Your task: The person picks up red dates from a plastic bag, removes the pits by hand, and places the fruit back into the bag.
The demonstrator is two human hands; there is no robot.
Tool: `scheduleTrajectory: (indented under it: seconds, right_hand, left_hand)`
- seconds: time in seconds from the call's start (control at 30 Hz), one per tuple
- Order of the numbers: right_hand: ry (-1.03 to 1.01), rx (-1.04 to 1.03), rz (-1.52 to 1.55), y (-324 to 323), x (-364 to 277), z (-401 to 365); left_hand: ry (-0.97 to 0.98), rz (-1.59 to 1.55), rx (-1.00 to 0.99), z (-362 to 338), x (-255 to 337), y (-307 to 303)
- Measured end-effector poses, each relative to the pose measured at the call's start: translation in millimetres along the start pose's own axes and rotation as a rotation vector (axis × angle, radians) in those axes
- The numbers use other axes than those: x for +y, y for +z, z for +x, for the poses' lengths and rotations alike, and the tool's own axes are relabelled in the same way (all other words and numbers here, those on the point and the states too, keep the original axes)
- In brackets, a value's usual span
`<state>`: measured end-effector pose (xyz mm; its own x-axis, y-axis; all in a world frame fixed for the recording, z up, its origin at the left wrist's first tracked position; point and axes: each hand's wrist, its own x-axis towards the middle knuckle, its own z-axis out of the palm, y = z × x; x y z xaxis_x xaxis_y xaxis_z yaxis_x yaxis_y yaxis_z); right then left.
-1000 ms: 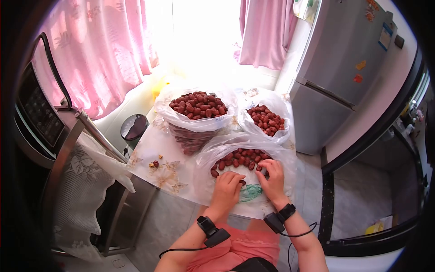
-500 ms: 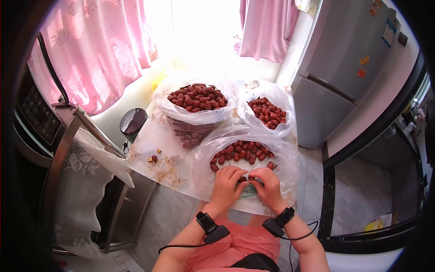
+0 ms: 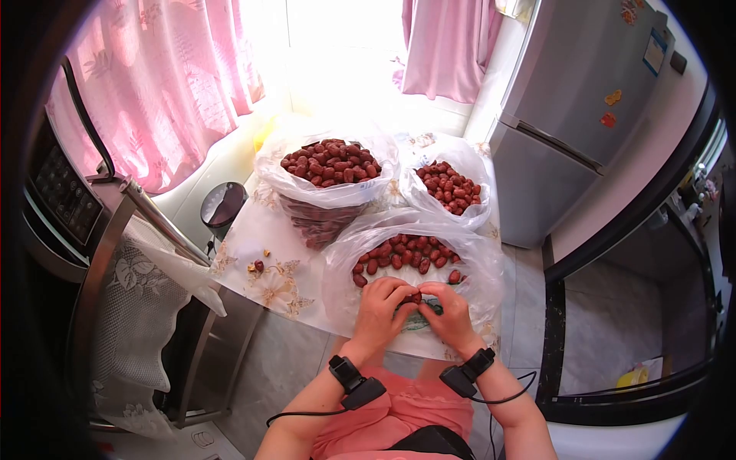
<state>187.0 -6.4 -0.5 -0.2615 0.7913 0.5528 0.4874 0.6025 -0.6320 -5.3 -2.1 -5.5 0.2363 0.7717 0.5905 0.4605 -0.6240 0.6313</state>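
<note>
Over the near edge of an open clear plastic bag (image 3: 341,261), both my hands meet at a dried red date (image 3: 415,297). My left hand (image 3: 376,310) pinches it between thumb and fingertips. My right hand (image 3: 452,316) closes on its other side, and its fingers partly hide the date. Deeper in this bag lies a spread of red dates (image 3: 406,251), with one date (image 3: 455,277) apart at the right. Green print shows on the plastic below my fingers.
Behind stand a tall bag full of dates (image 3: 331,163) and a smaller bag of dates (image 3: 451,188). Date scraps (image 3: 257,266) lie on the floral tablecloth (image 3: 268,295). A refrigerator (image 3: 552,146) stands right; a lace-covered appliance (image 3: 142,307) stands left.
My hands have come together; the right fingertips have moved left to meet the left ones around a date. The view has shifted slightly.
</note>
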Motion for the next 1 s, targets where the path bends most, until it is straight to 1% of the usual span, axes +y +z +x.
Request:
scheduleTrajectory:
  seconds: [0.1, 0.17, 0.2, 0.27, 0.33, 0.4, 0.43, 0.5, 0.53, 0.6, 0.63, 0.67, 0.73, 0.77, 0.83, 0.87, 0.93, 1.0]
  right_hand:
    - [-0.024, -0.012, -0.027, -1, -3, 2]
    - [-0.129, 0.071, -0.098, -3, -8, 3]
    - [-0.13, 0.077, -0.1, -7, -14, 0]
    - [-0.087, 0.155, -0.08, -19, -32, -20]
    - [-0.05, 0.142, -0.099, -35, -49, -57]
    - [0.168, 0.087, 0.009, -44, -63, -105]
    - [0.174, 0.081, -0.002, -45, -64, -129]
    - [0.364, -0.037, -0.068, -44, -58, -176]
    - [0.372, -0.041, -0.075, -44, -55, -195]
    - [0.55, 0.052, -0.203, -44, -50, -221]
    - [0.65, 0.002, -0.132, -49, -54, -230]
    - [0.652, -0.003, -0.133, -55, -60, -233]
    - [0.818, -0.146, 0.113, -65, -67, -242]
    - [0.817, -0.142, 0.113, -71, -64, -252]
    - [0.823, -0.338, 0.242, -84, -55, -271]
    - [0.822, -0.342, 0.237, -85, -54, -265]
    - [0.718, -0.21, 0.133, -83, -56, -246]
    - [0.721, -0.172, 0.134, -77, -59, -237]
  left_hand:
    - [-0.019, 0.01, 0.018, -1, -1, 2]
    - [-0.049, 0.008, 0.012, -1, 0, 1]
    - [-0.078, 0.007, 0.007, 0, 0, 0]
    - [-0.072, -0.006, 0.007, 0, -3, 0]
    - [-0.085, -0.031, 0.01, -2, -3, 2]
    - [-0.084, -0.029, 0.03, -2, 0, 1]
    - [-0.089, -0.042, 0.031, -2, -1, 2]
    - [-0.078, -0.016, 0.035, -2, -2, 4]
    - [-0.083, -0.025, 0.033, -3, -1, 4]
    - [-0.079, -0.013, 0.036, -2, 0, 3]
    - [-0.083, -0.015, 0.039, 0, 0, 3]
    - [-0.085, -0.014, 0.039, 0, 0, 2]
    - [-0.083, -0.014, 0.03, -2, 1, 1]
    - [-0.082, -0.01, 0.026, -2, 0, 2]
    - [-0.084, -0.009, 0.03, -1, -2, 3]
    - [-0.083, -0.012, 0.038, -2, -2, 3]
    - [-0.089, -0.016, 0.043, -3, -1, 5]
    - [-0.08, -0.019, 0.054, -2, 0, 2]
